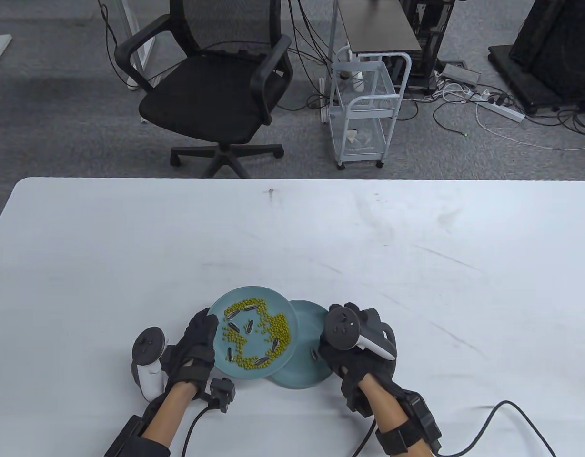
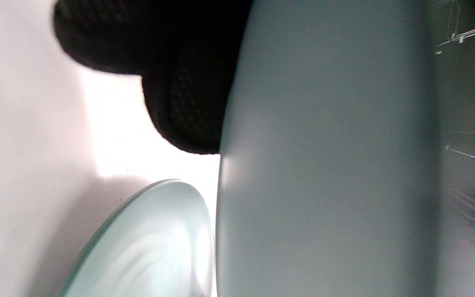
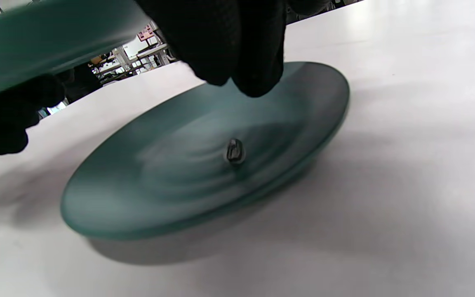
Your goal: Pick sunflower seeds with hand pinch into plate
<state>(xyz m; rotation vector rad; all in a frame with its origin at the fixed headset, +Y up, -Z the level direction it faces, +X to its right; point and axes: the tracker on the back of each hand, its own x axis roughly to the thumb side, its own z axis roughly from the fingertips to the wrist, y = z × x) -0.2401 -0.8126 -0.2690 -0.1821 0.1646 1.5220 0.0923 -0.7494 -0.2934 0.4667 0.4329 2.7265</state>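
Two teal plates sit near the front edge of the white desk point(image 1: 292, 228). The upper plate point(image 1: 254, 333) is lifted and tilted, overlapping the left part of the lower plate point(image 1: 307, 366), which lies flat on the desk. The left hand point(image 1: 195, 350) grips the upper plate at its left rim, thumb on top and fingers point(image 2: 188, 107) underneath against its underside. On that plate lie green beans point(image 1: 278, 333) mixed with several striped sunflower seeds point(image 1: 247, 327) (roughly seven can be counted from above). One seed point(image 3: 235, 150) rests alone near the middle of the lower plate. The right hand point(image 1: 357, 350) hovers over the right part of the lower plate, just above that single seed, its fingers point(image 3: 241, 53) drawn together at the tips and pointing down; nothing is visibly caught between them, though I cannot tell for sure. Beyond the desk's far edge stand a black office chair point(image 1: 216, 90) and a white wire cart point(image 1: 366, 109).
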